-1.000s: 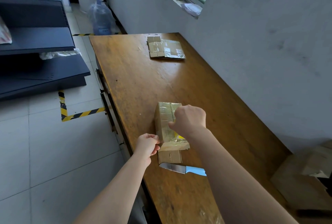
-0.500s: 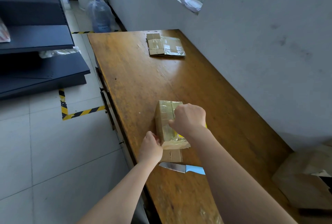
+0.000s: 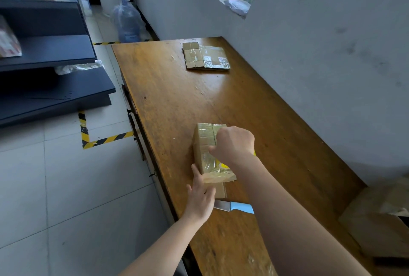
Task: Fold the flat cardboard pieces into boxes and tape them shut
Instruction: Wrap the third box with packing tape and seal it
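Observation:
A small cardboard box (image 3: 203,142), wrapped in clear tape, lies on the wooden table (image 3: 177,98) near its left edge. My right hand (image 3: 234,142) is curled on top of the box, gripping what looks like a tape roll (image 3: 224,165), of which only yellow slivers show under the wrist. My left hand (image 3: 200,196) has straight fingers pressed against the box's near left side, by a loose tape end (image 3: 221,176) and a cardboard flap (image 3: 220,189). A flat taped cardboard piece (image 3: 205,56) lies at the table's far end.
A knife with a light blue handle (image 3: 241,207) lies on the table just behind my left hand. A crumpled cardboard box (image 3: 376,220) sits at the near right. Dark shelves (image 3: 44,65) and a water bottle (image 3: 128,21) stand on the floor to the left.
My left hand went from a pinched fist beside the box's near end to flat fingers pressed on its near left side. My right hand stayed on top of the box.

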A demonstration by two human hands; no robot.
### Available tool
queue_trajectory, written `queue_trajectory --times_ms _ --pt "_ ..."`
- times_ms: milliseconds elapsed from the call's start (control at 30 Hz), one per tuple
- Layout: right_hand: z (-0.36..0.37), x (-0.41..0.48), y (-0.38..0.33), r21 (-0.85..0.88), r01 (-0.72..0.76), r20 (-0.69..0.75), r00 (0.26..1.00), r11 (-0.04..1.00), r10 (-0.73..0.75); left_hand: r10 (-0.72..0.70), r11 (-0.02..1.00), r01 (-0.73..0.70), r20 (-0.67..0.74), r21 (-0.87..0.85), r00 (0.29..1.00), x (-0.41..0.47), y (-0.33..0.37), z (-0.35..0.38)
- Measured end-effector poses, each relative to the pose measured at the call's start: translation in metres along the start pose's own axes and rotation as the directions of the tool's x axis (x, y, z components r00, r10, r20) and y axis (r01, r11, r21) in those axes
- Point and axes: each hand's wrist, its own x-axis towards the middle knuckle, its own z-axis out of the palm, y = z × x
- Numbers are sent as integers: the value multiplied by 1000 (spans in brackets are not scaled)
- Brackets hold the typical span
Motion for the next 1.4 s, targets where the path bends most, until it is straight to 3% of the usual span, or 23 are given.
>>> queue_trajectory --times_ms 133,267,533,700,800,1000,1200,1400 --pt "-1 0 2 11 -24 -6 1000 1000 24 -143 988 139 58 73 988 11 -1 -12" --pt "-1 0 5 26 -32 -15 999 999 32 -141 965 93 -186 -247 972 21 18 -20" --pt "-4 -1 19 174 6 26 1000 985 -11 -183 961 115 -267 -250 946 44 30 -18" --pt "3 -6 56 611 -47 57 998 790 15 -168 973 119 -254 -198 953 53 29 -22" --pt "13 -15 72 751 -39 20 999 659 36 -129 984 94 -245 -151 961 56 30 -22" --pt "25 -16 87 774 -83 -17 988 627 151 -49 999 45 -163 -31 985 68 30 -22" --pt "42 -20 115 542 -241 88 969 805 231 -27 999 30 -154 14 988 72 26 -20" --pt "72 -29 120 556 -334 140 940 761 310 -9 999 14 -136 37 991 75 24 -22"
